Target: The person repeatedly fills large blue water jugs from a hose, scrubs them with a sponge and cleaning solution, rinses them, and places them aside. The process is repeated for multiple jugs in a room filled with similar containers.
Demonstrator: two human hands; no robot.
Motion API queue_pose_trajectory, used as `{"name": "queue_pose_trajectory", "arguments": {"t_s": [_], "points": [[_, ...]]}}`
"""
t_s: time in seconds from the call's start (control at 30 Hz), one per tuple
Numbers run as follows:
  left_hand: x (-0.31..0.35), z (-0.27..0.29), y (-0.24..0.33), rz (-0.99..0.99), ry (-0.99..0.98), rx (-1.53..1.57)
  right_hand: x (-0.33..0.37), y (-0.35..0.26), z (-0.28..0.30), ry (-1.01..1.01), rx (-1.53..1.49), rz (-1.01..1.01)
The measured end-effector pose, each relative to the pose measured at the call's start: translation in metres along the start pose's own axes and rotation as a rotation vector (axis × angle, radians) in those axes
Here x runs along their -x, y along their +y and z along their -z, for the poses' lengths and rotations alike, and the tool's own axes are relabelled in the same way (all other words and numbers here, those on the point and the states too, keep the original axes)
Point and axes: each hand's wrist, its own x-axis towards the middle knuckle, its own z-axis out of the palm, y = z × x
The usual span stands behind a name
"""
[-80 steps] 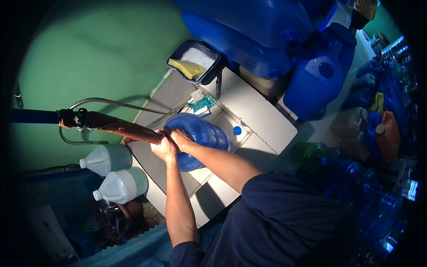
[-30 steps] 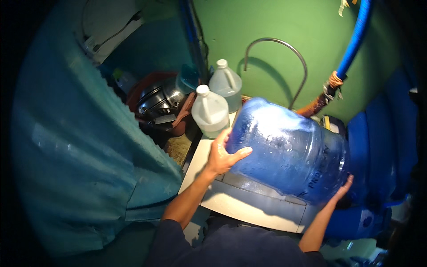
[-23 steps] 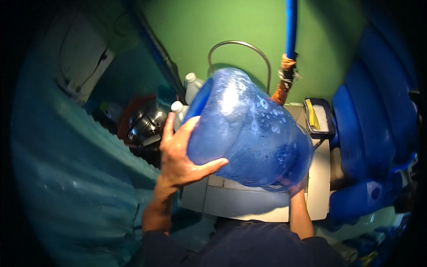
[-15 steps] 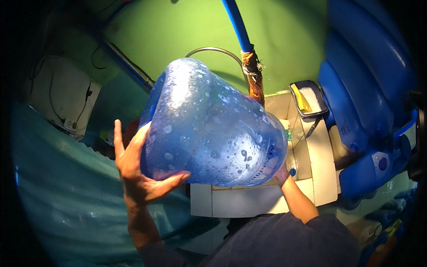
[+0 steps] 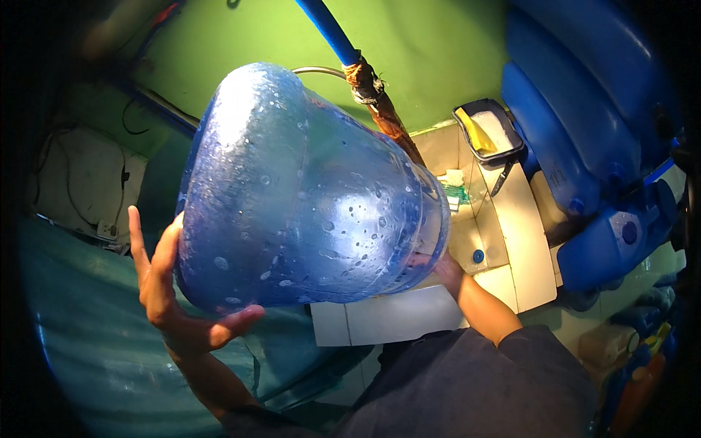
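Note:
A big translucent blue water jug [image 5: 314, 197], wet with drops, lies tilted on its side in the air before me. Its broad base points left and its narrower shoulder right. My left hand [image 5: 171, 299] bears the base from below, thumb under the edge and the other fingers spread up along it. At the shoulder end my right hand [image 5: 447, 271] holds the jug, its fingers mostly hidden behind the blue wall. Below and right of the jug is a tiled basin [image 5: 520, 244], with a green and white item [image 5: 454, 191] and a small blue round piece [image 5: 478, 256] inside.
A dark tub [image 5: 504, 150] with a yellow piece sits at the basin's far corner. Blue containers [image 5: 602, 270] line the right side. A blue pipe [image 5: 327, 31] with a wrapped lower part stands behind the jug. Teal sheeting [image 5: 109, 328] spreads at left, below a pale corded panel [image 5: 84, 179].
The jug and both hands have shifted left in view, and the background has shifted somewhat too. The jug has rolled: lettering seen near its shoulder is out of sight now.

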Motion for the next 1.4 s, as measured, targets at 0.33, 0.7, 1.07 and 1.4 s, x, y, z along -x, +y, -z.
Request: {"name": "queue_pose_trajectory", "arguments": {"t_s": [0.33,0.7,1.07,1.4], "points": [[-0.013,0.007,-0.008,-0.056,0.006,-0.003,-0.005,0.008,-0.004,-0.052,-0.038,-0.002],[-0.022,0.003,0.002,-0.042,0.006,-0.077,-0.002,0.021,-0.001,-0.067,-0.101,0.026],[-0.025,0.01,0.014,-0.052,-0.072,-0.085,0.007,0.021,-0.031,-0.276,-0.126,0.02],[-0.01,-0.003,0.035,-0.025,-0.203,0.202,-0.003,0.03,-0.017,-0.196,0.01,-0.048]]}}
